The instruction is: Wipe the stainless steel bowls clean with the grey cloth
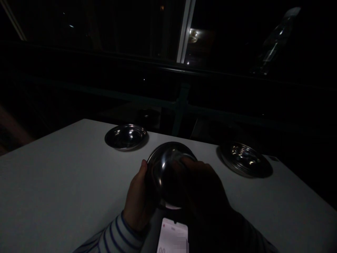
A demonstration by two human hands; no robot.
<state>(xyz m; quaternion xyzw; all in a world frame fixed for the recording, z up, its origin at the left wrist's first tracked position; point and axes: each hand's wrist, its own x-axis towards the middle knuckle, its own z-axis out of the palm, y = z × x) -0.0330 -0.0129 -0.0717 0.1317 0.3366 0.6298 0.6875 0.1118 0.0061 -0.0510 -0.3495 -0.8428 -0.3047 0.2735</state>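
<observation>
A shiny steel bowl (164, 175) is held tilted above the white table, near the middle of the view. My left hand (138, 196) grips its left side, thumb up along the rim. Over the bowl's right part lies my right hand (207, 189), in deep shadow with the fingers bent. A pale, blurred patch shows by its fingertips; I cannot make out what it is. Below the bowl, a lit phone (173, 235) shows its screen, partly cut off by the bottom edge.
On the white table (65, 175), a shallow steel dish (126, 137) stands at the back left. Toward the back right sits a stack of steel dishes (244, 160). Behind the table are a dark railing (168, 68) and window frame (185, 31). A clear bottle (275, 45) appears upper right.
</observation>
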